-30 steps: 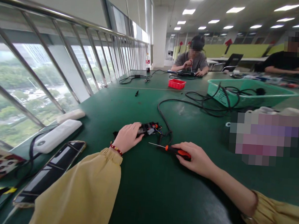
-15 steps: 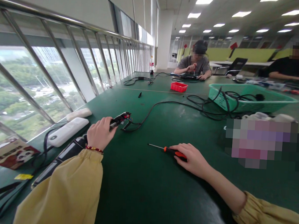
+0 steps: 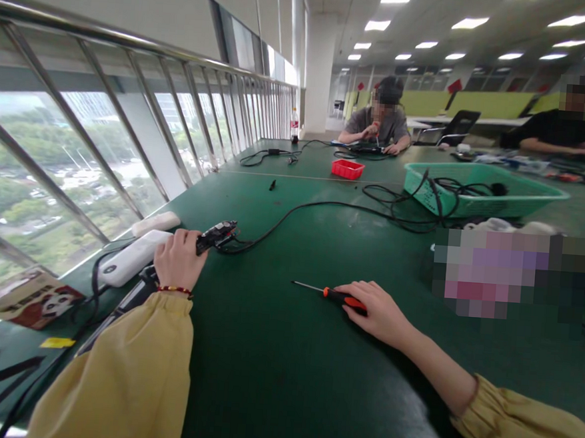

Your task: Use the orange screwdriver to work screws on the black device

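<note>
My left hand point(image 3: 177, 257) is closed round a small black electronic part point(image 3: 216, 233) with red bits, held at the left of the green table point(image 3: 283, 352). A black cable point(image 3: 313, 208) runs from that part toward the right. My right hand point(image 3: 379, 312) rests on the table, fingers curled over the handle of an orange-and-black screwdriver point(image 3: 334, 296) that lies flat with its tip pointing left. Both arms wear yellow sleeves.
A white power bank point(image 3: 129, 258), a second white block point(image 3: 155, 223), a phone and a panda booklet point(image 3: 31, 294) lie at the left by the window railing. A green basket point(image 3: 479, 192) of cables and a red tray point(image 3: 347, 169) sit further back. Two people work at the far end.
My left hand has dragged the black part and its cable leftward, from near the screwdriver to beside the power bank. My right hand has stayed on the screwdriver.
</note>
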A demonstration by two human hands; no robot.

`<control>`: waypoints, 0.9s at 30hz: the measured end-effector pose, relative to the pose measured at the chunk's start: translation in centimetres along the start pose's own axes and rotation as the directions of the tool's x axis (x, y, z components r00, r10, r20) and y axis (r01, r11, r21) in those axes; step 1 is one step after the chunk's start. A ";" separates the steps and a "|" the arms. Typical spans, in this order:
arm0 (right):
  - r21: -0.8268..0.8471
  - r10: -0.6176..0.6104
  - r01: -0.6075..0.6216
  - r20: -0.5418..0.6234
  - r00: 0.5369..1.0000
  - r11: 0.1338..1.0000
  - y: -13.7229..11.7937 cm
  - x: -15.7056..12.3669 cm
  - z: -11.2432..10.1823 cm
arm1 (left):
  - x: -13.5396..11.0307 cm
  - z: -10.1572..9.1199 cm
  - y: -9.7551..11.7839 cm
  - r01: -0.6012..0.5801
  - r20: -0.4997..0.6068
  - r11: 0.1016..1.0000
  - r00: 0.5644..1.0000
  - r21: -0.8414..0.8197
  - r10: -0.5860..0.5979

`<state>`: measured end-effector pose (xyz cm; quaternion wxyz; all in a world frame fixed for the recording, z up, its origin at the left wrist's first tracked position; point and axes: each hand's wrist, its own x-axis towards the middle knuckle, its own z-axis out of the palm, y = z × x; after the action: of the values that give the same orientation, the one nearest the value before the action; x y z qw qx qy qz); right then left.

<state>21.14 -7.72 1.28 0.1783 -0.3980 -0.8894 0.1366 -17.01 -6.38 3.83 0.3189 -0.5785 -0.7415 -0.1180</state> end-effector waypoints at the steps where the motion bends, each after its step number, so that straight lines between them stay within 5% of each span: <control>1: 0.001 0.001 -0.001 0.001 1.000 1.000 0.0 0.0 -0.1 | 0.0 -0.1 0.0 0.000 -0.004 1.000 1.000 0.002 0.000; 12: 0.007 0.013 -0.013 0.009 1.000 1.000 -0.4 0.2 -0.8 | 0.2 -1.4 -0.1 0.001 -0.090 0.997 0.996 -0.071 -0.007; 16: 0.028 0.022 -0.022 0.006 1.000 0.999 -0.5 0.4 -0.9 | 0.6 -1.7 1.0 -0.081 -0.142 0.983 0.988 -0.166 0.057; 21: 0.047 0.027 -0.027 0.008 1.000 0.999 -0.8 0.7 -1.2 | 1.7 -2.3 5.8 -0.341 -0.110 0.847 0.939 -0.408 0.325; 27: 0.039 0.065 -0.065 0.004 0.998 0.997 -0.9 1.0 -1.3 | 4.3 -2.4 13.5 -0.377 -0.020 0.645 0.872 -0.665 0.490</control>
<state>20.50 -7.46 3.00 0.1805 -0.4230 -0.8734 0.1602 -4.17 -0.23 5.72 0.0557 -0.8205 -0.5159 -0.2399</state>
